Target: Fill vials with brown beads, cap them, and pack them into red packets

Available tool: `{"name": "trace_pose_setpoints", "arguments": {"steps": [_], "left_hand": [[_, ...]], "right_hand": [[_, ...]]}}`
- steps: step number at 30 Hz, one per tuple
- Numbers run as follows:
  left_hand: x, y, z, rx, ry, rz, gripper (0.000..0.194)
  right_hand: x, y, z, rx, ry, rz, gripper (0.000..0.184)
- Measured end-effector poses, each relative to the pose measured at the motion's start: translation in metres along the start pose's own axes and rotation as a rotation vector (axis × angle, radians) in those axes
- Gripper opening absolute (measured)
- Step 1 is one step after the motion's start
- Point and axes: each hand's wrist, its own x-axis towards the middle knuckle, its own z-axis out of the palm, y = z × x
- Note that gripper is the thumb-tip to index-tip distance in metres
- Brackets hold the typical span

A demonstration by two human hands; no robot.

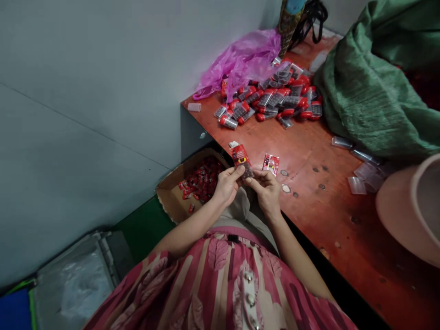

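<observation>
Both my hands pinch one small red packet (pixel 242 160) with a yellow and black mark, held upright at the near edge of the red-brown table (pixel 309 201). My left hand (pixel 226 184) grips its lower left side. My right hand (pixel 266 189) grips its lower right side, fingers closed. A second red packet (pixel 271 163) lies flat on the table just right of the held one. A heap of small clear cases with red caps (pixel 275 96) sits at the far side of the table.
A cardboard box (pixel 172 192) with several red packets stands on the floor below the table's left edge. A pink plastic bag (pixel 242 62) lies by the heap. A green sack (pixel 374 87) fills the right. Empty clear cases (pixel 359 181) lie near a pink basin (pixel 409 211).
</observation>
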Motion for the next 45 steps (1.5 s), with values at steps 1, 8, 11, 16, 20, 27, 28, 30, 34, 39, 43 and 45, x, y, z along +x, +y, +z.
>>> {"name": "trace_pose_setpoints", "arguments": {"steps": [1,8,11,16,20,27,28,30,34,39,43,45], "left_hand": [[0.0,-0.002,-0.001,0.0,0.005,-0.01,0.028],[-0.003,0.006,-0.018,0.035,-0.023,-0.101,0.026],[-0.003,0.017,-0.037,0.016,0.055,-0.052,0.027],[0.0,0.02,-0.071,0.02,0.484,0.038,0.035],[0.007,0.006,-0.054,0.412,0.317,0.295,0.038],[0.057,-0.03,0.021,1.515,-0.257,0.646,0.04],[0.063,-0.035,0.023,1.63,-0.258,0.681,0.039],[0.071,-0.044,0.023,1.76,-0.228,0.763,0.035],[0.077,-0.054,0.016,1.747,-0.189,0.879,0.03],[0.079,-0.055,0.017,1.571,-0.199,0.896,0.024],[0.073,-0.051,0.021,1.369,-0.216,0.897,0.023],[0.067,-0.047,0.024,1.258,-0.24,0.877,0.022]], "right_hand": [[0.0,0.0,0.0,-0.006,0.007,-0.006,0.026],[0.016,0.011,0.009,-0.075,-0.056,0.013,0.028],[0.019,0.016,0.018,-0.151,-0.113,-0.006,0.031],[0.015,-0.002,0.005,-0.07,-0.126,0.041,0.029],[0.016,-0.018,-0.035,-0.114,0.041,0.011,0.02],[0.022,-0.023,-0.076,-0.25,0.155,-0.01,0.02],[0.022,-0.024,-0.078,-0.263,0.154,-0.01,0.02],[0.022,-0.024,-0.081,-0.281,0.154,-0.005,0.021],[0.028,-0.02,-0.085,-0.315,0.165,0.036,0.026],[0.041,-0.01,-0.087,-0.399,0.182,0.053,0.034],[0.05,-0.01,-0.08,-0.376,0.208,-0.055,0.037],[0.053,-0.014,-0.073,-0.305,0.168,-0.048,0.041]]}}
